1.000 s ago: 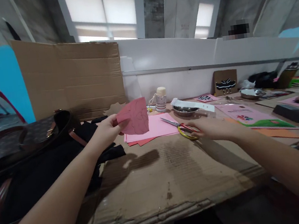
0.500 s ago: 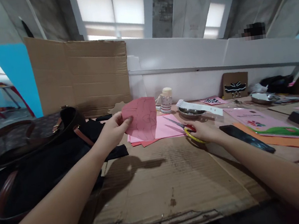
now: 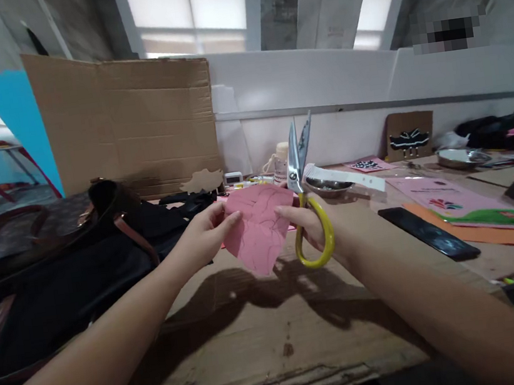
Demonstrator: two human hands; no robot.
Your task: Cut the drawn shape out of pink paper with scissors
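A piece of pink paper (image 3: 262, 233) with pencil lines drawn on it is held up above the cardboard. My left hand (image 3: 211, 227) pinches its left edge between thumb and fingers. At the right edge, the thumb of my right hand (image 3: 310, 220) presses on the paper. That same hand also carries the scissors (image 3: 305, 180), yellow handle low and blades pointing up, slightly apart. Behind the paper, the stacked pink sheets on the table are mostly hidden.
Cardboard (image 3: 257, 337) covers the table in front of me. A black bag (image 3: 119, 261) lies at left. To the right are a phone (image 3: 428, 233), a metal bowl (image 3: 329, 186) and a pink printed sheet (image 3: 451, 192). A bottle (image 3: 280, 154) stands behind the scissors.
The pink paper has come lower and nearer, and is turned. My right hand has moved left onto its edge, with the scissors swung from pointing left to upright.
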